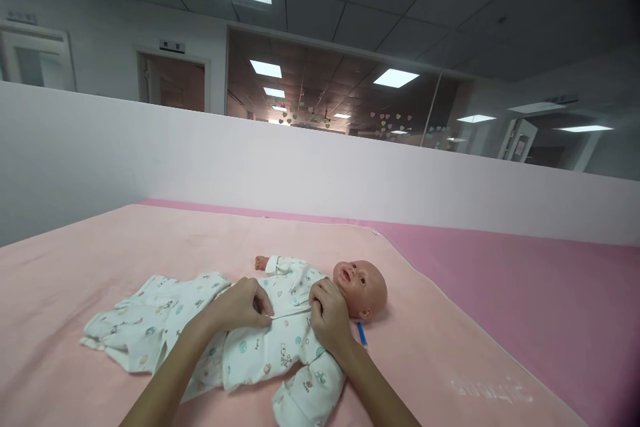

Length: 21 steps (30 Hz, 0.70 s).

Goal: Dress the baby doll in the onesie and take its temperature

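Observation:
A bald baby doll (361, 288) lies on its back, its head to the right. It wears a white long-sleeved shirt (293, 339) with small coloured prints, and one doll hand shows at the far cuff. My left hand (243, 305) is bent over the doll's belly, thumb and fingertips closed at the shirt's front edge. Near the collar, just below the doll's chin, my right hand (330, 317) has its fingers curled on the shirt; its fingertips are partly hidden. Matching printed pants (145, 320) spread to the left, covering or lying by the doll's legs.
Under the doll is a pale pink blanket (440, 347) with faint white lettering, laid over a darker pink mat (525, 287). A blue strip (361, 333) pokes out beside the doll's neck. A low white wall (300, 170) stands behind, with windows above it.

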Each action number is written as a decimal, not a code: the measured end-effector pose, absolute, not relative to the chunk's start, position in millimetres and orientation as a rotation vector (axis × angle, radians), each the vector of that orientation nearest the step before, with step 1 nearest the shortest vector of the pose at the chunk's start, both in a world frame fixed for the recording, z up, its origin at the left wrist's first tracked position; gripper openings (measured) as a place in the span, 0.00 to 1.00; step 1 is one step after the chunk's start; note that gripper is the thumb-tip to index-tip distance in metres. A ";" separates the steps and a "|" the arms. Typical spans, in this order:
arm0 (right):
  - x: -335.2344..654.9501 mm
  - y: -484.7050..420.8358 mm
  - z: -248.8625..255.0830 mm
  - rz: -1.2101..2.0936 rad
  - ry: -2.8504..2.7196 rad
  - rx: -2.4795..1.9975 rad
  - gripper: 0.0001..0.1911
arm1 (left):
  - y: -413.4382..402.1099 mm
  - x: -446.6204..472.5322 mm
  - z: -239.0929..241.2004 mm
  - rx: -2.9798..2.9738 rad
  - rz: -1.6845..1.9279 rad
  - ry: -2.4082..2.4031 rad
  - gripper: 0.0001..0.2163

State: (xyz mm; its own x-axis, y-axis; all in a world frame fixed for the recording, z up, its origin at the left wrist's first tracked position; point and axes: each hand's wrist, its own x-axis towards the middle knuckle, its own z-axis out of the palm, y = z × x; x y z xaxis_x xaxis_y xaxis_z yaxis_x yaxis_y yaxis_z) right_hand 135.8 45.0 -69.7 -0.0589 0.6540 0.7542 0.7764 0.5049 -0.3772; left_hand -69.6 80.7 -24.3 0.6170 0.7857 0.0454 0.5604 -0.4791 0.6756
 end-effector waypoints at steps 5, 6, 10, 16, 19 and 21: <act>136.5 45.3 -69.4 -0.134 -1.786 -1.213 0.09 | 80.1 -70.3 -22.2 2.216 0.475 0.953 0.05; 136.5 45.0 -69.2 -0.131 -1.787 -1.215 0.09 | 80.7 -72.0 -21.2 2.204 0.459 0.924 0.04; 136.3 44.2 -68.5 -0.120 -1.782 -1.216 0.09 | 82.2 -79.6 -14.9 2.111 0.412 0.819 0.06; 135.7 44.7 -69.6 -0.169 -1.762 -1.210 0.10 | 87.9 -53.1 -18.0 2.194 0.865 1.228 0.13; 137.1 36.1 -67.5 -0.263 -1.836 -1.212 0.09 | 92.6 -24.3 -25.9 2.330 0.987 1.340 0.11; 140.7 24.1 -66.2 -0.356 -1.896 -1.204 0.10 | 93.4 -8.4 -31.2 2.400 1.020 1.190 0.10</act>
State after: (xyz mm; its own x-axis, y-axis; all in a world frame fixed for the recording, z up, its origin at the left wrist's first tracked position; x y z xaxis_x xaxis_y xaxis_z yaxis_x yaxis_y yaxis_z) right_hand 140.7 24.1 -66.2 -0.1854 0.6077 0.7722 0.8464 0.4980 -0.1887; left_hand -8.4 93.4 -31.2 0.4135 0.7787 0.4719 0.5854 -0.6243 0.5172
